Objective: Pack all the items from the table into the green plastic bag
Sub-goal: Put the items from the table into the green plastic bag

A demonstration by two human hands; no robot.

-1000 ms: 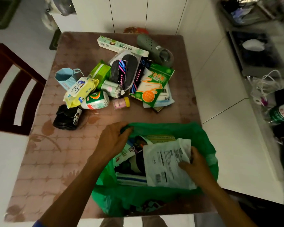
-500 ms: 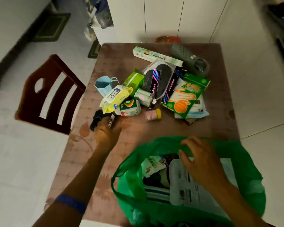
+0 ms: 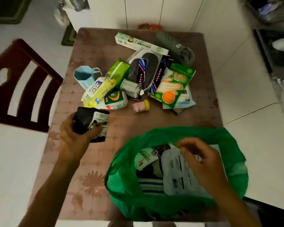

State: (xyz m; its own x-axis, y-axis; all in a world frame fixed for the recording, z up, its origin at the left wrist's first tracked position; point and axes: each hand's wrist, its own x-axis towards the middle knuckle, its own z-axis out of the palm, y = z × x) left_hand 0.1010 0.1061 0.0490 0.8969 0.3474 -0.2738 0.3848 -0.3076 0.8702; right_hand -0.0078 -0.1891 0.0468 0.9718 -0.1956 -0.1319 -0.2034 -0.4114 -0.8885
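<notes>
1. Head view, the change: half a second ago the left hand (image 3: 72, 136) was reaching down onto the black packet (image 3: 90, 123) lying at the left edge of the pile. Now the grip is clenched around it and the packet is off the surface (image 3: 121, 122), held left of the green plastic bag (image 3: 154, 205). A second ago that hand was at the bag's rim.
2. The right hand (image 3: 202, 161) has moved from the far rim to just inside the mouth, its fingers pinching the top edge of a white pouch (image 3: 177, 174) already packed.
3. Meaning: I judge one more item is on its way in; most of the pile is not yet packed, among it the blue cup (image 3: 84, 77), yellow wipes (image 3: 97, 90) and grey shoe (image 3: 174, 46).
4. Orientation: the packet's long axis tilts from upper left to lower right, with its printed label end pointing right toward the bag.
</notes>
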